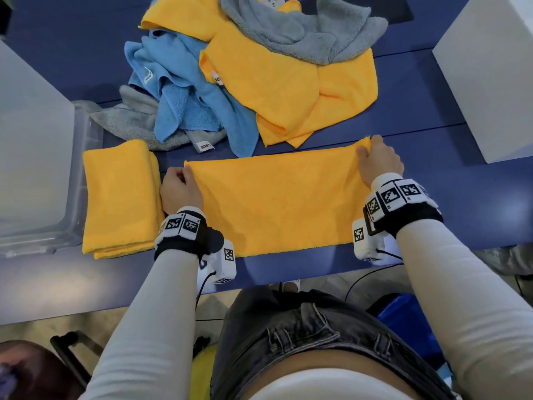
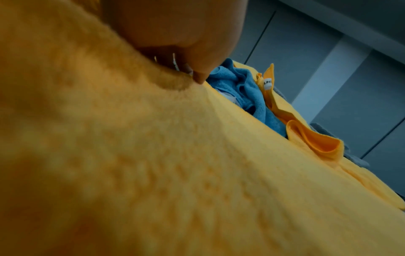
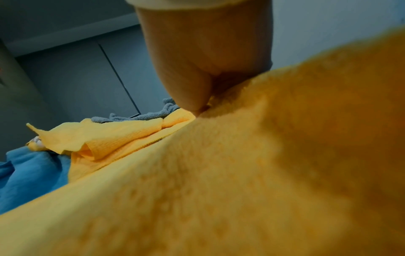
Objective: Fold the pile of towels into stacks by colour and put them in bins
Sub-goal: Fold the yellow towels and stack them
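Observation:
A yellow towel point(image 1: 277, 203) lies spread as a wide band on the blue table point(image 1: 418, 111) in front of me. My left hand point(image 1: 180, 187) pinches its far left corner, and my right hand point(image 1: 377, 161) pinches its far right corner. Both wrist views show the same cloth close up, the yellow towel point(image 2: 197, 173) under the left hand point(image 2: 192, 76) and the yellow towel point(image 3: 219, 190) under the right hand point(image 3: 197, 107). A folded yellow towel point(image 1: 121, 197) rests to the left. Behind lies the pile: blue towel point(image 1: 184, 93), yellow towels point(image 1: 277, 85), grey towels point(image 1: 305, 30).
A clear plastic bin point(image 1: 83, 174) stands at the left edge beside a white box point(image 1: 28, 140). Another white box point(image 1: 490, 76) stands at the right. A grey towel point(image 1: 129, 122) lies under the blue one, near the bin.

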`<state>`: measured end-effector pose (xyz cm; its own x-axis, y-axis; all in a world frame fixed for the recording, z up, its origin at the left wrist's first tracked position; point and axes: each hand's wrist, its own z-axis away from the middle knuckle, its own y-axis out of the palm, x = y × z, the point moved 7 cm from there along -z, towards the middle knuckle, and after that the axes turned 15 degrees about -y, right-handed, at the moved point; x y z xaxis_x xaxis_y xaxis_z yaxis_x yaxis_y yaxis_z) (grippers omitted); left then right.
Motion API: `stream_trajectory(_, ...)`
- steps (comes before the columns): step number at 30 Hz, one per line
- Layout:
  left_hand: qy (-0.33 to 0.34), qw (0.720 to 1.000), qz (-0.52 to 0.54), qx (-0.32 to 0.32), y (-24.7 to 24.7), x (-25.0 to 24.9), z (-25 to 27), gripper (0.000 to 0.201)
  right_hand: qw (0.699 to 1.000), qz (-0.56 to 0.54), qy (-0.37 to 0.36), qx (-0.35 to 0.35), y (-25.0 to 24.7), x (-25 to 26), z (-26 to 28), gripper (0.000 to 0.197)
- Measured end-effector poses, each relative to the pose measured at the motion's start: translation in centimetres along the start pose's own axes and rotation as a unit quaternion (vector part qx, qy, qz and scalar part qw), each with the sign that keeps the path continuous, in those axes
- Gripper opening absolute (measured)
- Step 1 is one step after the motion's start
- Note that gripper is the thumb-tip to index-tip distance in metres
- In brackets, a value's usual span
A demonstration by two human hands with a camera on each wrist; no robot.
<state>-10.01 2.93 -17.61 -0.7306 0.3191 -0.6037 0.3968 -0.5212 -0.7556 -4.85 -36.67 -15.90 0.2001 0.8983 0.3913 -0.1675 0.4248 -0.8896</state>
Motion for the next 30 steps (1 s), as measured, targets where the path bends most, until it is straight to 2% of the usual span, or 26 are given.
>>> stream_trajectory(5, -0.019, 0.998, -0.064, 0.023, 0.2, -0.2, -0.6, 0.038, 1.000, 0.014, 0.007, 0.013, -0.3, 0.3, -0.1, 0.040)
stream_trajectory(8, -0.029, 0.997, -0.070, 0.020, -0.3, -0.8, -0.2, 0.037, 0.998, -0.052, 0.019, 0.011, -0.6, -0.5, 0.0, 0.045)
stream_trajectory(10, 0.020, 0.994, -0.102, -0.022, -1.1, -1.9, 1.2, 0.042, 0.992, -0.124, 0.026, 0.008, -0.9, -1.5, 0.6, 0.050)
stream_trajectory(12, 0.114, 0.984, -0.129, -0.034, -1.4, -3.5, 3.9, 0.044, 0.982, -0.184, 0.036, 0.017, -1.1, -2.6, 1.7, 0.048)
stream_trajectory(14, 0.209, 0.964, -0.163, 0.024, -0.3, -4.8, 7.2, 0.045, 0.969, -0.238, 0.054, 0.035, -0.8, -3.6, 3.2, 0.043)
stream_trajectory(16, 0.258, 0.936, -0.212, 0.114, 1.9, -4.9, 10.1, 0.050, 0.957, -0.277, 0.070, 0.049, -0.4, -4.3, 4.8, 0.038)
stream_trajectory(18, 0.255, 0.906, -0.276, 0.193, 4.1, -4.1, 11.3, 0.059, 0.952, -0.285, 0.082, 0.070, 0.0, -4.6, 6.1, 0.031)
stream_trajectory(20, 0.242, 0.874, -0.350, 0.236, 5.8, -2.7, 11.6, 0.068, 0.949, -0.287, 0.083, 0.096, 0.5, -4.7, 7.1, 0.024)
stream_trajectory(22, 0.251, 0.849, -0.397, 0.243, 6.5, -1.8, 11.5, 0.074, 0.954, -0.261, 0.072, 0.128, 0.9, -4.9, 7.7, 0.027)
stream_trajectory(25, 0.265, 0.837, -0.412, 0.243, 6.7, -1.1, 11.2, 0.079, 0.971, -0.169, 0.036, 0.165, 1.4, -5.7, 8.5, 0.029)
stream_trajectory(27, 0.268, 0.834, -0.417, 0.244, 6.6, -0.8, 11.4, 0.081, 0.980, -0.120, 0.038, 0.156, 1.4, -6.7, 8.8, 0.039)
stream_trajectory(30, 0.268, 0.824, -0.431, 0.252, 6.6, -0.6, 12.1, 0.083, 0.996, 0.039, 0.028, 0.076, -0.3, -5.7, 9.2, 0.020)
